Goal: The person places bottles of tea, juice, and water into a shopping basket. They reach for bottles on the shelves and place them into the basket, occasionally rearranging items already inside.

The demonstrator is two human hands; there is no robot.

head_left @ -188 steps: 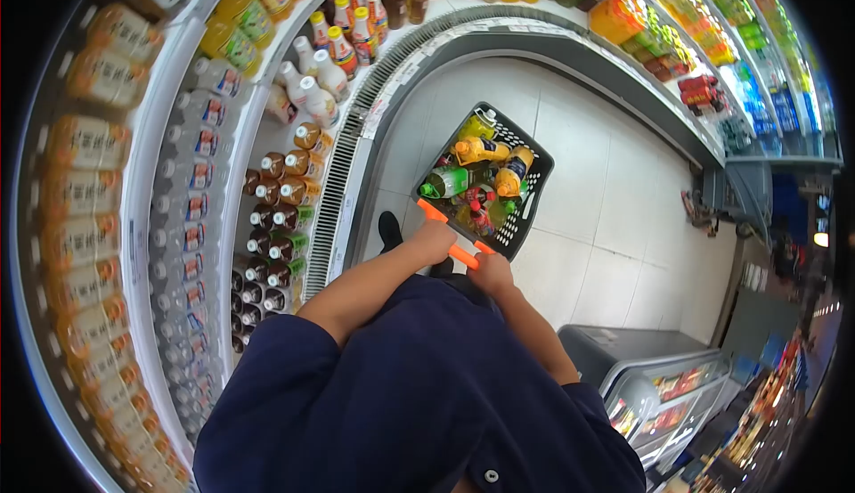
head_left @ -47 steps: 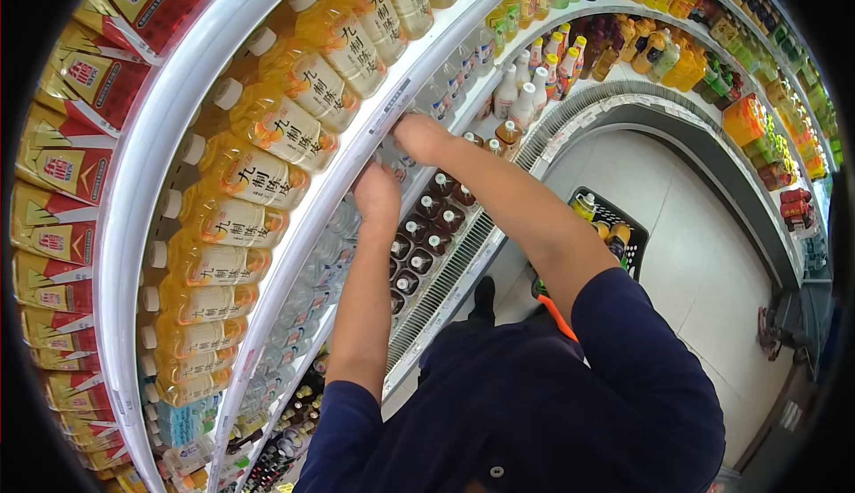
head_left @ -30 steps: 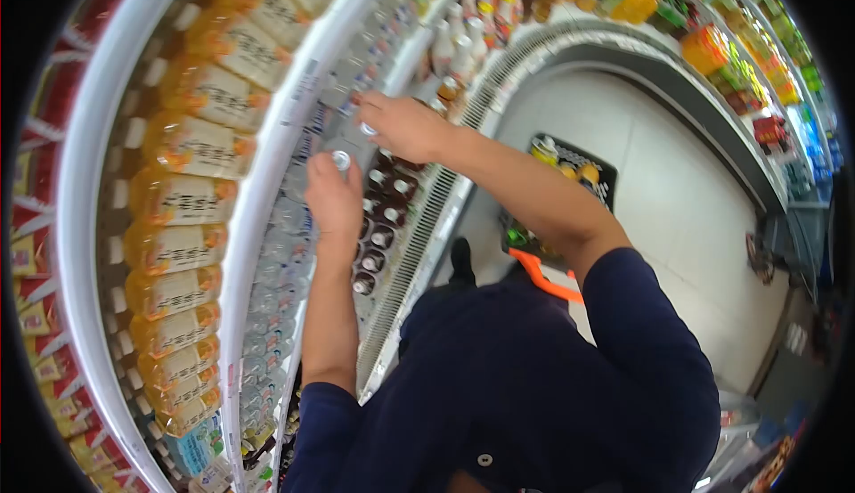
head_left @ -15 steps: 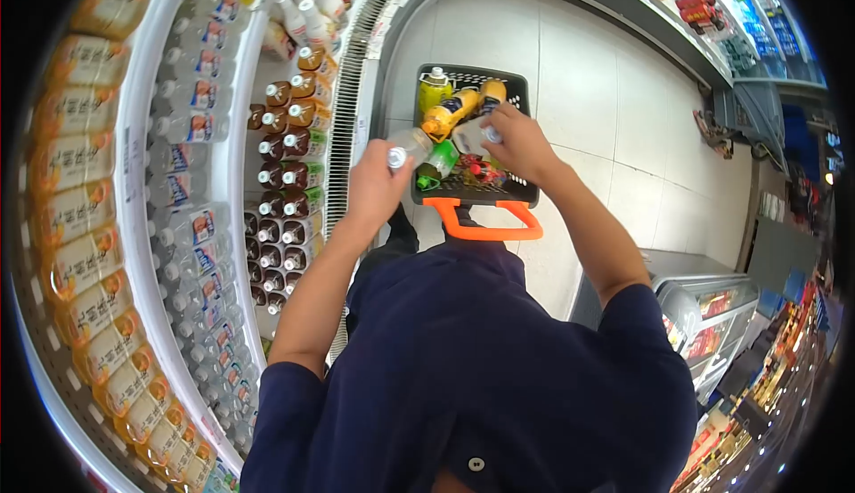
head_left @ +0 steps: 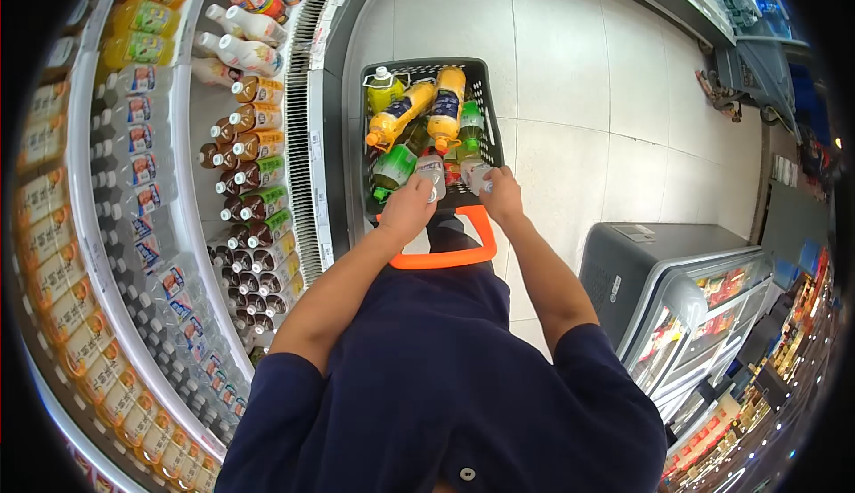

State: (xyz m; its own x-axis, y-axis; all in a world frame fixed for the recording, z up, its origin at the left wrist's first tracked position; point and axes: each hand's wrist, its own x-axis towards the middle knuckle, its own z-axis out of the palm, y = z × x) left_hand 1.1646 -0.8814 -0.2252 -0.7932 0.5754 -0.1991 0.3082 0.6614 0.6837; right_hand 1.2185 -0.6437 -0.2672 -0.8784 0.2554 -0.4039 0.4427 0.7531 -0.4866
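Both hands are over the near end of a black shopping basket with an orange handle. My left hand is closed around a clear bottle with a white cap, its body lying down into the basket. A second clear bottle is gripped in my right hand, at the near right corner. Beyond them lie two orange-yellow bottles, a yellow-green bottle standing in the far left corner, and a green-labelled bottle. Items beneath are partly hidden.
Shelves on the left hold rows of dark drink bottles, clear water bottles and wrapped orange-labelled packs. A vent grille edges the shelf. At the right stands a grey display freezer on the tiled floor.
Both hands, with their clear bottles, have come down to the basket's near end. The right-hand orange-yellow bottle now lies nearer the other one. The view has shifted, showing more of the freezer.
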